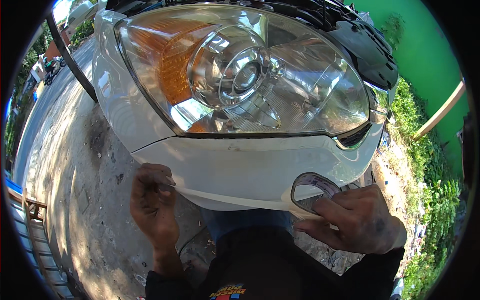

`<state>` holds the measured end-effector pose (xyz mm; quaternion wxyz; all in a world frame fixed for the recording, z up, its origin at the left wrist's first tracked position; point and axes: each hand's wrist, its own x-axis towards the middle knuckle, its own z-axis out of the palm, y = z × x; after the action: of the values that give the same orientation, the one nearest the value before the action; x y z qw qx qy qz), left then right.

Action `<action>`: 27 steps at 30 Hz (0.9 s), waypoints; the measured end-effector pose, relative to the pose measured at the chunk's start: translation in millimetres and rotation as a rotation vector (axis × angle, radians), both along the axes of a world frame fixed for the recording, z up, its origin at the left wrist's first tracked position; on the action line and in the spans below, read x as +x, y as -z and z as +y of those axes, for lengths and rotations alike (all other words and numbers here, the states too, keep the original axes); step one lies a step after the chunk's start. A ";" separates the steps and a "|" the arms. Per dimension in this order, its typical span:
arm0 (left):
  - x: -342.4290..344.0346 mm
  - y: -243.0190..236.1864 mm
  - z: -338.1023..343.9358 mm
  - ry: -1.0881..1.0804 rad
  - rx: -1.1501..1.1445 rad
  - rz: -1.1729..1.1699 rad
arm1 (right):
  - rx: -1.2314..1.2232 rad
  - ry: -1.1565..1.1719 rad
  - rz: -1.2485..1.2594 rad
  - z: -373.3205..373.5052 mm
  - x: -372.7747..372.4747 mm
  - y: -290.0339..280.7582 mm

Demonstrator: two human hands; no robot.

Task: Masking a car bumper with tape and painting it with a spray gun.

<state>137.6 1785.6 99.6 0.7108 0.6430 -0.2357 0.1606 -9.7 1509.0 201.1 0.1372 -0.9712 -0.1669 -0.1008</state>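
Observation:
A strip of pale masking tape (225,201) stretches between my two hands, in front of the white car bumper (250,162). My left hand (154,200) pinches the strip's free end near the bumper's lower left edge. Held in my right hand (357,217) is the tape roll (316,185), whose round cardboard core stands up past my fingers. Above the bumper sits a large clear headlight (245,75) with an amber section on its left side. Whether the strip touches the bumper along its length I cannot tell.
A green wall (425,85) and weeds (420,135) are at the right, with a slanted wooden pole (442,110). Dirt ground (90,210) spreads on the left beside a dark post (70,55). Black engine-bay parts (367,52) show behind the headlight.

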 end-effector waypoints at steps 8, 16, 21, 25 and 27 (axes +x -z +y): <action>36.3 8.4 23.7 -0.157 -0.029 -0.068 | -0.039 0.160 0.102 -27.5 -10.9 -16.2; 51.3 13.6 30.7 -0.176 -0.014 0.001 | 0.702 -0.676 0.101 -40.4 -0.6 3.9; 58.6 19.5 39.6 -0.352 0.109 -0.052 | 0.087 -0.015 0.116 -43.7 -15.0 4.5; 46.4 19.6 24.8 -0.401 0.137 -0.084 | -0.073 0.501 0.117 -40.7 -17.3 2.3; 45.5 12.4 9.6 -0.372 0.144 -0.068 | -0.013 0.652 0.108 -36.8 -15.5 -3.3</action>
<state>183.1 1795.1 87.3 0.6128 0.7187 -0.1474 0.2935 -25.2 1472.3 204.4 0.1003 -0.9782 0.1599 -0.0867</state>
